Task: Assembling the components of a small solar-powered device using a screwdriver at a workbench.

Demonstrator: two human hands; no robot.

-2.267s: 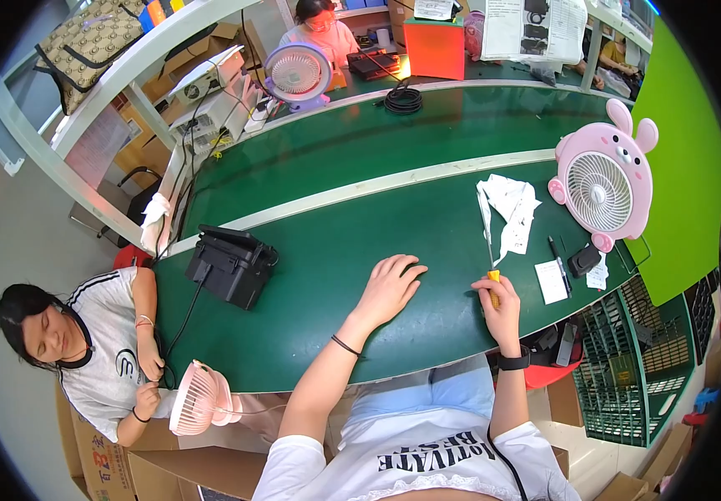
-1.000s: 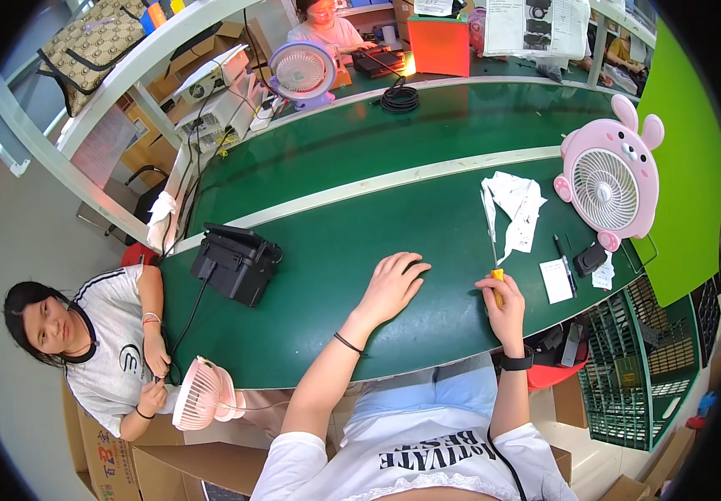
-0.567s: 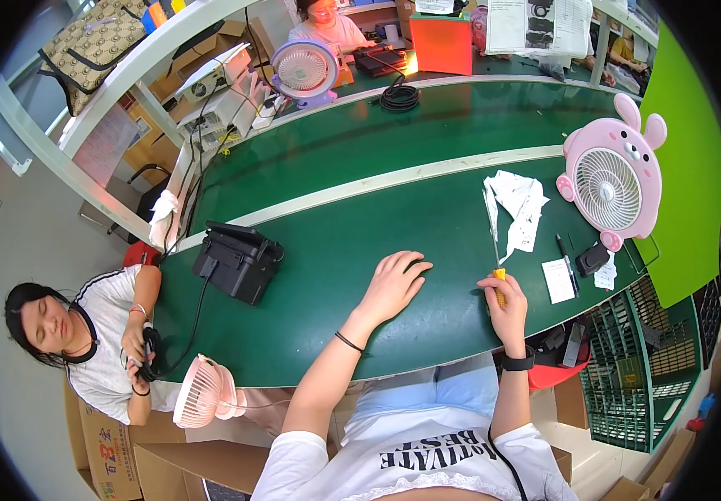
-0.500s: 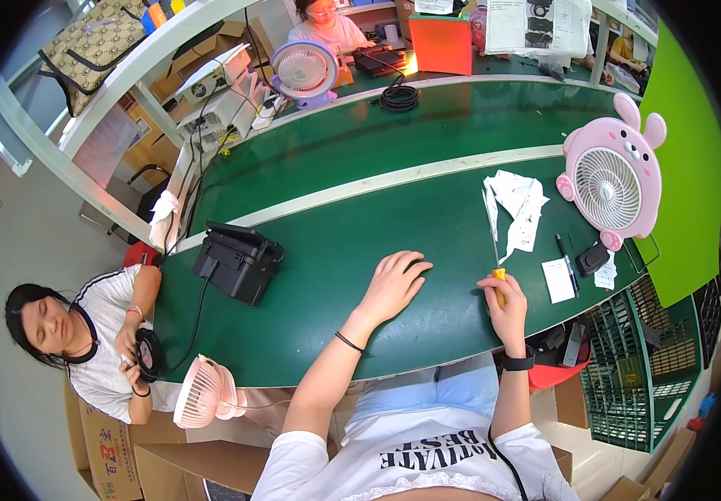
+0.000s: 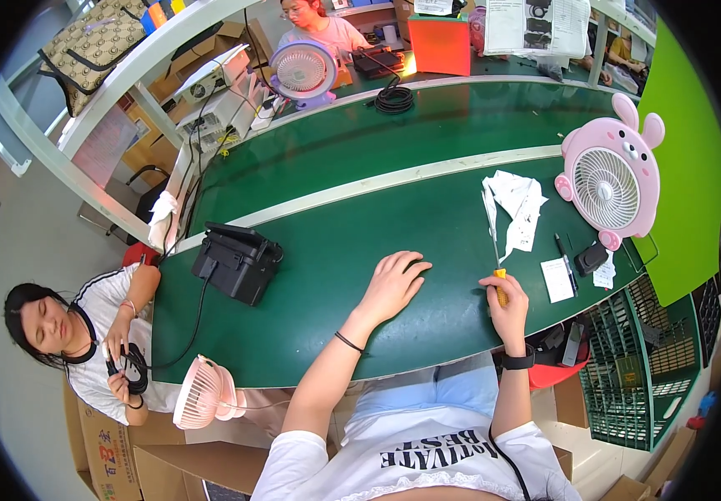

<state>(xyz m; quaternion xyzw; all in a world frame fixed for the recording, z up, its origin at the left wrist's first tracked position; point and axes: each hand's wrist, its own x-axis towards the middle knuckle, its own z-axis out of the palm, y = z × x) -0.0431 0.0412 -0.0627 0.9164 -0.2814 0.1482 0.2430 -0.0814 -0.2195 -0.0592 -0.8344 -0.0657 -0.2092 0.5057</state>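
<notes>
My left hand (image 5: 398,282) lies palm down on the green tabletop (image 5: 352,225), its fingers stretched out and nothing in it. To the right, my right hand (image 5: 507,311) is wrapped round the yellow handle of a screwdriver (image 5: 500,274). The thin shaft points away from me, toward a crumpled white sheet (image 5: 521,209). Right of that hand lie a small white note (image 5: 557,280), a black pen (image 5: 567,257) and a small black boxy object (image 5: 590,259).
A black case (image 5: 239,263) with a cable stands on the left. Pink fans stand at the right (image 5: 611,184) and near left edge (image 5: 204,392). A co-worker (image 5: 85,342) handles a black cable coil there; another person (image 5: 327,33) sits beyond the table. A green crate (image 5: 636,376) is lower right.
My hands and the screwdriver have stayed practically still. The co-worker at left has shifted both hands and turned the cable coil. The person at the back has moved a little to the left.
</notes>
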